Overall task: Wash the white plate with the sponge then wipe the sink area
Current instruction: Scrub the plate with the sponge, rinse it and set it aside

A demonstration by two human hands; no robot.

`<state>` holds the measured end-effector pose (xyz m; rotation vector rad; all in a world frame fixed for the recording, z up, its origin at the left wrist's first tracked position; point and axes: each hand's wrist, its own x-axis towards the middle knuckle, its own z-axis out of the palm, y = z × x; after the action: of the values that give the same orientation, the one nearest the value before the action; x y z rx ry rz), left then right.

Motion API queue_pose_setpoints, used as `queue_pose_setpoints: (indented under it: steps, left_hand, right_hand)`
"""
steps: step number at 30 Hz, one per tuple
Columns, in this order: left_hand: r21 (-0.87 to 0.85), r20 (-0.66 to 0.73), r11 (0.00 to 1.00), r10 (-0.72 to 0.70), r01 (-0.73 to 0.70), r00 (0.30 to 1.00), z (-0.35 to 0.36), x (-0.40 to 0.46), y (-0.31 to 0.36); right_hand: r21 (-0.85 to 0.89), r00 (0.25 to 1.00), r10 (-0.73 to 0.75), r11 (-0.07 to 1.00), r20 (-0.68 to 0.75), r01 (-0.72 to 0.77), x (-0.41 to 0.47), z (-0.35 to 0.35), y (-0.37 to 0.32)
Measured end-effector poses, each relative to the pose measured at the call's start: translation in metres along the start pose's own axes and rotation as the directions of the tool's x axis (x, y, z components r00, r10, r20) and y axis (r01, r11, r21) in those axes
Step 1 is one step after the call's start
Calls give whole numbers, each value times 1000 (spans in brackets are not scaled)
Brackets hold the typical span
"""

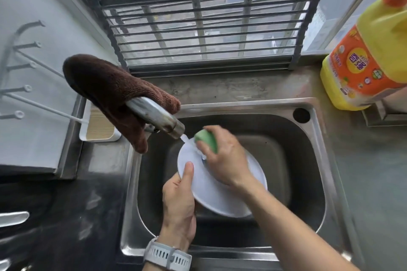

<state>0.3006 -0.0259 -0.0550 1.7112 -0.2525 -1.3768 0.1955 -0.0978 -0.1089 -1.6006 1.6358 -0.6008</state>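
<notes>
At far left a white wall rack [21, 66] juts its pegs outward, and below it a white tray [100, 127] sits on the counter against the wall. A brown cloth [114, 94] is draped over the faucet [158, 117], whose spout points down and to the right, running water [187, 139] onto the white plate [211, 196]. The plate is held tilted over the steel sink [317, 160], its long axis running from upper left to lower right, face up toward the camera. The left hand [179, 200], a white watch [167, 256] on its wrist, grips the plate's left rim with the thumb laid on the face. The right hand [224, 160] clutches the green sponge [207, 139] and presses it on the plate's upper part, just beside the stream; its forearm crosses the plate's right side. Behind the sink a metal drying rack [204, 35] leans against the window. At far right a yellow detergent bottle [365, 61] stands on the counter
</notes>
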Motion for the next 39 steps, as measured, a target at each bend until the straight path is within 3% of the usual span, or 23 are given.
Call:
queue_pose_setpoints:
  steps: [2, 6, 11, 14, 17, 19, 21, 22, 24, 27, 30, 33, 35, 37, 39]
  left_hand:
    - [-22, 1, 1000, 3, -3, 1000, -1, 4, 0]
    - [12, 51, 999, 38, -39, 998, -7, 9, -6]
    - [89, 239, 989, 91, -115, 967, -12, 2, -17]
    - [128, 290, 980, 111, -154, 950, -22, -3, -16]
    - [232, 336, 931, 195, -282, 921, -27, -8, -8]
    - [396, 398, 779, 333, -487, 855, -28, -8, -7]
    - [482, 515, 542, 460, -688, 723, -22, -9, -9]
    - [494, 594, 402, 491, -771, 637, -18, -11, -11]
    - [479, 722, 206, 461, -853, 516, -13, -12, -17]
    - [408, 826, 68, 396, -910, 400, -20, -3, -30]
    - [360, 881, -33, 340, -932, 328, -25, 5, -38]
    - [397, 880, -5, 285, -918, 379, -35, 9, -36]
    - [570, 772, 97, 278, -816, 572, -40, 5, -30]
    - [713, 543, 277, 364, -645, 757, -40, 5, -28]
    - [779, 212, 466, 434, -420, 875, -35, 14, -30]
  right_hand:
    - [22, 993, -108, 994, 47, 107, -27, 1, -16]
    - [10, 991, -130, 992, 44, 129, -70, -12, -17]
    - [-79, 975, -188, 977, 119, 198, -2, 0, -25]
    - [-93, 988, 22, 996, 153, -8, 40, -13, -4]
    - [16, 934, 325, 944, 145, -331, 37, -34, 26]
    - [236, 852, 501, 819, 152, -523, 15, -42, 41]
    - [527, 723, 621, 523, 303, -670, -11, -46, 44]
    - [638, 669, 612, 323, 422, -699, -22, -51, 39]
    - [717, 643, 542, 102, 541, -690, -36, -63, 30]
    - [779, 690, 500, 47, 524, -626, -44, -85, 25]
    - [777, 700, 504, 86, 506, -623, -48, -96, 27]
    - [742, 643, 594, 113, 483, -661, -53, -90, 37]
    - [709, 590, 651, 112, 477, -697, -57, -82, 42]
    - [683, 566, 676, 126, 472, -720, -59, -75, 48]
    - [679, 576, 672, 146, 465, -719, -61, -70, 51]
